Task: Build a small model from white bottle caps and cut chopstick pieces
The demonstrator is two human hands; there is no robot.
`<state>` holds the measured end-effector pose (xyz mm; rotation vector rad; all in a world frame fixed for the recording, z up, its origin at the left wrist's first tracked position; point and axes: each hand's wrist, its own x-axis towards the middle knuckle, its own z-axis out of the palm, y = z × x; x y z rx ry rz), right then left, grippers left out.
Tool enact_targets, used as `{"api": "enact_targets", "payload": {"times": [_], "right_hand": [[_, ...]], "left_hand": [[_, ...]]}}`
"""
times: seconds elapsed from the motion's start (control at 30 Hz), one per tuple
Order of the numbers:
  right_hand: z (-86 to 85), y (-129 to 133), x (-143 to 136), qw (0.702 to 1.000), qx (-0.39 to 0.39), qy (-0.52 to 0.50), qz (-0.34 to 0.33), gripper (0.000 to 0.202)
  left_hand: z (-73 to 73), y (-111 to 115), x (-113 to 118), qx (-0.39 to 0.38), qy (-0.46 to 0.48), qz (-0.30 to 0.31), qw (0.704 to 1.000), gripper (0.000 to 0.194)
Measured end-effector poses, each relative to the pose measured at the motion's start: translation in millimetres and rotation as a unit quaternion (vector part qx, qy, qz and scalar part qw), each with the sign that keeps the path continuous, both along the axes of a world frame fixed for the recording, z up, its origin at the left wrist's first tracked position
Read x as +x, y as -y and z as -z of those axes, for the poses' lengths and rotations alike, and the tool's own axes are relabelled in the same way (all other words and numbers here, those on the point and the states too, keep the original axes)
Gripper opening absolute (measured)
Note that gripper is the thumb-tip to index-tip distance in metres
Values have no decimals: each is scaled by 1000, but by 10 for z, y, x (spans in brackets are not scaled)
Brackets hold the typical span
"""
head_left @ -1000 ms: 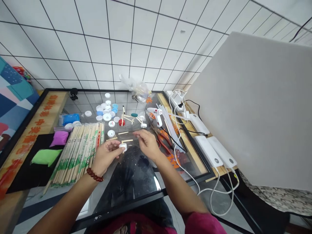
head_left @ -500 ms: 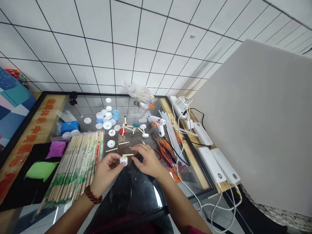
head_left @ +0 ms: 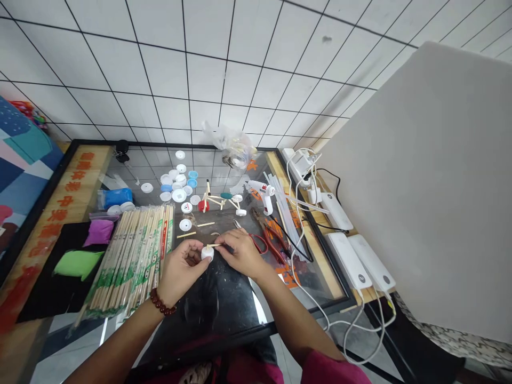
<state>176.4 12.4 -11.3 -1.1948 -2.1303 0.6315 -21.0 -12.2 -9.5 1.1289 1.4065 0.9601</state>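
Between thumb and fingers, my left hand [head_left: 184, 265] grips a white bottle cap [head_left: 207, 253] near the table's front edge. A short wooden stick [head_left: 214, 245] lies across the cap's top and sticks out to the right. My right hand [head_left: 238, 250] pinches the outer end of that stick. Two more short sticks lie just beyond: one piece [head_left: 206, 224] and another piece [head_left: 186, 234]. Farther back stands a small built frame of sticks [head_left: 217, 200] with white caps, a red cap and a green piece on it.
Several loose white and blue caps [head_left: 178, 196] lie at the back. Bagged chopsticks [head_left: 134, 256] cover the left side, beside purple clay [head_left: 98, 232] and green clay [head_left: 78, 264]. A glue gun [head_left: 264, 196], red-handled pliers [head_left: 274, 242] and glue sticks [head_left: 285, 205] lie right, with cables around.
My right hand has closed on the free end of the stick at the cap, where its fingers were apart before. The whole view has shifted slightly.
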Motion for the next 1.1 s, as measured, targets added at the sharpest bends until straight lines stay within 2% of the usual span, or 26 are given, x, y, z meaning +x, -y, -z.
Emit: {"api": "enact_targets", "payload": {"times": [0.2,0.43,0.57,0.63,0.73,0.83,0.9,0.97,1.03,1.1], "right_hand": [[-71,-4,14,997,43,-61,-5,5],[-52,12,9,993,83,-87,17,11],[-70,28,-15,991,29,-128,26,30],[-105,40,-28,983,4,-164,79,34],[-183,74,-56,964,-42,-199,171,24],[-241,141,-146,953,-151,-216,149,38],[-233,199,-270,930,-247,-250,108,50],[-193,258,-426,891,-331,-300,79,46],[-159,315,-552,843,-390,-362,80,41],[-175,380,-569,797,-410,-431,107,41]], "left_hand": [[-52,-8,-30,-28,0,7,1000,36],[-142,-55,-60,-107,146,-21,983,37],[-223,-86,-31,-139,207,-61,967,41],[-262,-96,-19,-138,225,-91,960,44],[-291,-105,-16,-125,243,-132,953,46],[-276,-107,-30,-112,266,-155,945,46],[-252,-102,-45,-97,281,-155,942,47],[-234,-94,-57,-80,290,-145,943,47],[-233,-88,-67,-74,291,-135,944,46],[-251,-86,-73,-80,287,-137,945,45]]}}
